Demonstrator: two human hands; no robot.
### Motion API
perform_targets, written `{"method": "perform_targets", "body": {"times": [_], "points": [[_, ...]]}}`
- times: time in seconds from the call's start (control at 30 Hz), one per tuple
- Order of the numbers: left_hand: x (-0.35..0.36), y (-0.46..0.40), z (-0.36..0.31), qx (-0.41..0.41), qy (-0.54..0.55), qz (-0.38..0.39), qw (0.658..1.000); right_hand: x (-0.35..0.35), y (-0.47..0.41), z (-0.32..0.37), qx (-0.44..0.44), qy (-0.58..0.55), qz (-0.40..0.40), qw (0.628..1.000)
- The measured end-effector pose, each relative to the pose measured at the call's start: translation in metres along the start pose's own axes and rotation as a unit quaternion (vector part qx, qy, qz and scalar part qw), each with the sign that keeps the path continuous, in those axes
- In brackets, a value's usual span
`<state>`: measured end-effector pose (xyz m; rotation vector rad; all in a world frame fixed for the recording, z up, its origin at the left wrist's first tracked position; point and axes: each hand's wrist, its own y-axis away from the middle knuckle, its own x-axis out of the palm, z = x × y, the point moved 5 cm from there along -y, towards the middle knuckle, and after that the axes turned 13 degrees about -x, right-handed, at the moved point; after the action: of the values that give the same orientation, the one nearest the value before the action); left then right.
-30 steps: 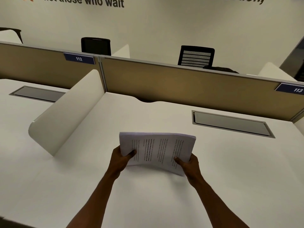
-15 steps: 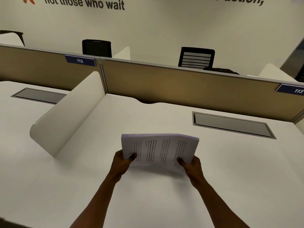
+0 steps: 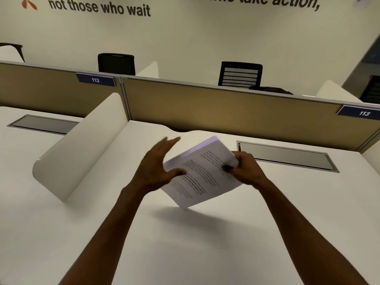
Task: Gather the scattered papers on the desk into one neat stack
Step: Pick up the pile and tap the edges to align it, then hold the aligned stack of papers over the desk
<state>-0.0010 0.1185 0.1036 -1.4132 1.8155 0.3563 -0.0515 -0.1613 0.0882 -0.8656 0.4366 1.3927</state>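
- While the stack of papers is held tilted above the desk, one low corner points down at the white top and the thick edge faces up and away; whether that corner touches the surface I cannot tell; no loose sheets show elsewhere on the desk, so gathering looks done and squaring is the step in hand.
- Right hand grips the stack's right edge, thumb on the printed face, fingers curled behind; it seems to carry most of the weight.
- Left hand is spread wide, fingers straight and pointing away, blurred; only the thumb lies on the near-left part of the top sheet; the palm appears just beside the left edge, contact uncertain.
- To do it well, judged from this: loosen the right grip enough for sheets to slide; let the flat left palm pat the long edge flush; then stand the stack on its short edge and tap it on the desk; lay it down flat, clear of the metal cable flap and the white side divider.
- Risk: a one-sided pinch on a tilted stack may let lower sheets fan out or slip.
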Motion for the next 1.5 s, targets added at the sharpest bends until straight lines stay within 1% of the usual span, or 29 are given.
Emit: {"method": "perform_targets", "body": {"times": [0.07,0.1,0.2,0.27,0.37,0.43,0.47,0.5,0.53,0.57,0.63,0.67,0.7,0.77,0.83,0.93,1.0,1.1,1.3,1.37,1.43,1.5], "points": [[0.007,-0.008,-0.013,-0.005,0.034,0.044,0.998,-0.004,-0.014,0.02,-0.029,0.032,0.032,0.999],[0.01,-0.011,-0.016,-0.013,0.045,0.054,0.997,-0.005,-0.019,0.03,-0.044,0.048,0.043,0.997],[0.016,-0.012,-0.01,-0.057,0.072,0.03,0.995,-0.01,-0.026,0.05,-0.075,0.105,0.062,0.99],[0.018,-0.009,-0.003,-0.079,0.115,0.013,0.99,-0.012,-0.025,0.054,-0.092,0.116,0.053,0.988],[0.017,-0.003,0.012,-0.111,0.188,0.001,0.976,-0.019,-0.016,0.047,-0.119,0.081,-0.01,0.99],[0.017,0.002,0.025,-0.135,0.234,-0.003,0.963,-0.024,-0.005,0.032,-0.098,0.011,-0.086,0.991],[0.017,0.004,0.032,-0.146,0.259,-0.002,0.955,-0.024,0.002,0.022,-0.068,-0.06,-0.121,0.988],[0.017,0.006,0.037,-0.158,0.289,0.002,0.944,-0.018,0.01,0.011,-0.028,-0.158,-0.137,0.978],[0.018,0.008,0.042,-0.17,0.321,0.008,0.931,-0.005,0.016,0.002,0.01,-0.253,-0.125,0.959],[0.02,0.009,0.045,-0.182,0.352,0.017,0.918,0.012,0.022,-0.002,0.032,-0.32,-0.089,0.943],[0.026,0.012,0.051,-0.2,0.395,0.034,0.896,0.047,0.032,0.0,0.026,-0.379,-0.016,0.925],[0.029,0.013,0.053,-0.205,0.406,0.042,0.89,0.061,0.035,0.003,0.024,-0.39,-0.015,0.92],[0.032,0.014,0.055,-0.21,0.409,0.049,0.887,0.072,0.038,0.005,0.035,-0.393,-0.044,0.918],[0.038,0.017,0.06,-0.217,0.403,0.057,0.887,0.083,0.042,0.007,0.074,-0.363,-0.136,0.919],[0.041,0.018,0.063,-0.22,0.391,0.065,0.891,0.088,0.043,0.008,0.087,-0.326,-0.187,0.922],[0.044,0.02,0.063,-0.213,0.353,0.073,0.908,0.089,0.044,0.009,0.065,-0.295,-0.214,0.929],[0.047,0.024,0.063,-0.221,0.319,0.059,0.92,0.091,0.047,0.004,0.063,-0.273,-0.215,0.936],[0.058,0.035,0.061,-0.233,0.289,0.025,0.928,0.1,0.059,-0.011,0.087,-0.272,-0.226,0.931],[0.078,0.055,0.054,-0.255,0.311,-0.053,0.914,0.111,0.07,-0.016,0.09,-0.274,-0.244,0.926],[0.087,0.061,0.052,-0.259,0.308,-0.068,0.913,0.114,0.074,-0.016,0.096,-0.275,-0.278,0.915],[0.097,0.067,0.052,-0.266,0.291,-0.085,0.915,0.117,0.08,-0.016,0.121,-0.259,-0.329,0.9],[0.106,0.07,0.053,-0.269,0.281,-0.098,0.916,0.123,0.081,-0.016,0.14,-0.241,-0.356,0.892]]}}
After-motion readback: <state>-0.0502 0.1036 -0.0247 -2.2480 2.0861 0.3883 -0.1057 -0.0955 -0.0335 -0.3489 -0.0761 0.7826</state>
